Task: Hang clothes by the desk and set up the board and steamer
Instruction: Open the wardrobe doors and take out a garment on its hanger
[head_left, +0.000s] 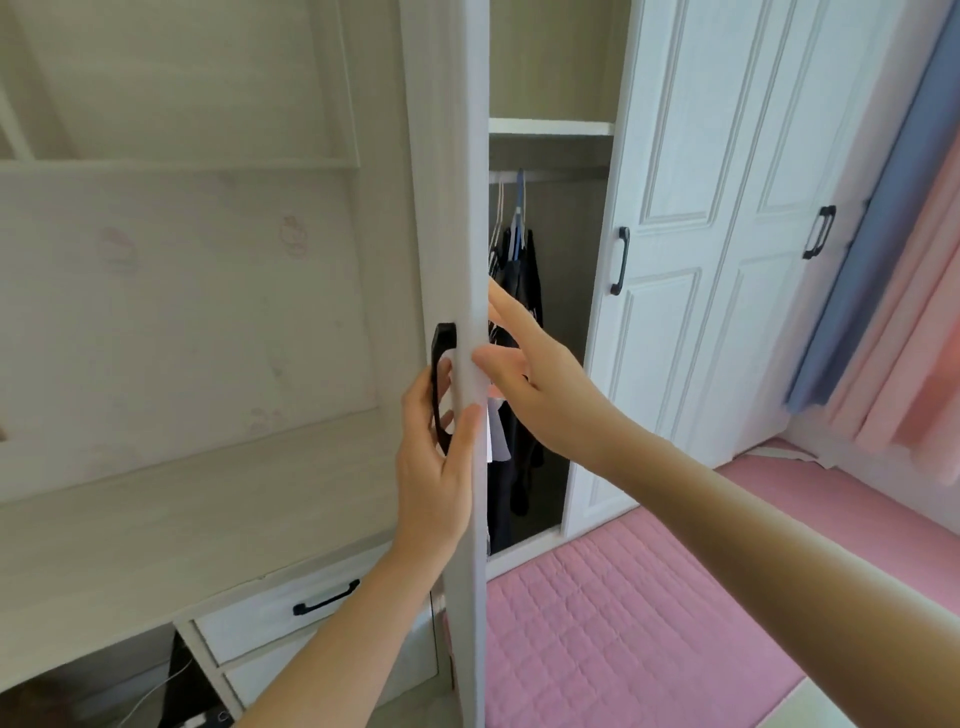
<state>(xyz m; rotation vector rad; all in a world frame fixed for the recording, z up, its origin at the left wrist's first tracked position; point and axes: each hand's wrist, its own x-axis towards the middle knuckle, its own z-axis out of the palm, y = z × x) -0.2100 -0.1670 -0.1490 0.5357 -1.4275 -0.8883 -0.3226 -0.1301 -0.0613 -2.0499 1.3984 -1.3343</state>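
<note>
Clothes, dark, on hangers

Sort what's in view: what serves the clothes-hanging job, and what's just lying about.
Job: wardrobe door, gripped at its black door handle by the left hand, right hand touching its edge; dark clothes on hangers inside; desk.
Lying about: pink quilted mat, blue and pink curtains, desk drawer, closed wardrobe doors.

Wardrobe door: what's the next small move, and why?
Probably swing the wardrobe door wider: the left hand holds its black handle, the right hand rests on its edge, and the door partly blocks the dark clothes hanging inside.
</note>
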